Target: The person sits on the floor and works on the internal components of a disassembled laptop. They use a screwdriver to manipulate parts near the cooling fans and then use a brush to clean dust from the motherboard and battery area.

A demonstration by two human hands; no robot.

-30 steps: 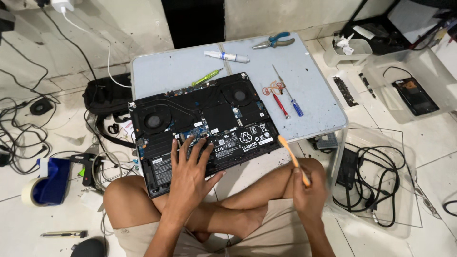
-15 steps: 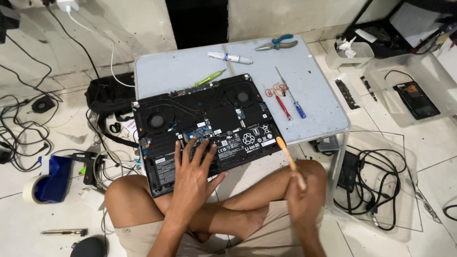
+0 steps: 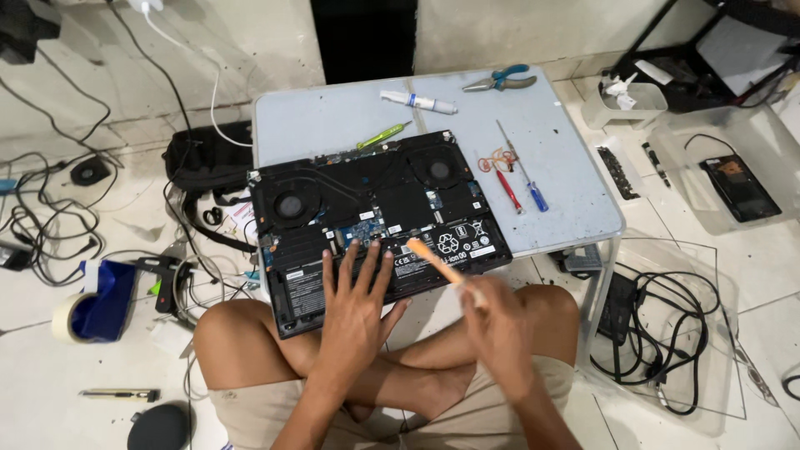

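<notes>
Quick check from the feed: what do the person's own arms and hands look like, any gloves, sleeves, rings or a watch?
Both arms are bare to the frame's bottom edge, with no sleeves showing. The left hand wears no glove, and no ring or watch shows on it. The right hand is blurred; it looks ungloved too, but small items like rings cannot be made out.

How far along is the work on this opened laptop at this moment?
Done: the laptop lies with its bottom cover off, fans and battery exposed. In hand: the left hand lies flat on the battery, and the right hand holds an orange tool over it. Left: the laptop is not closed; two screwdrivers lie on the table.
</notes>
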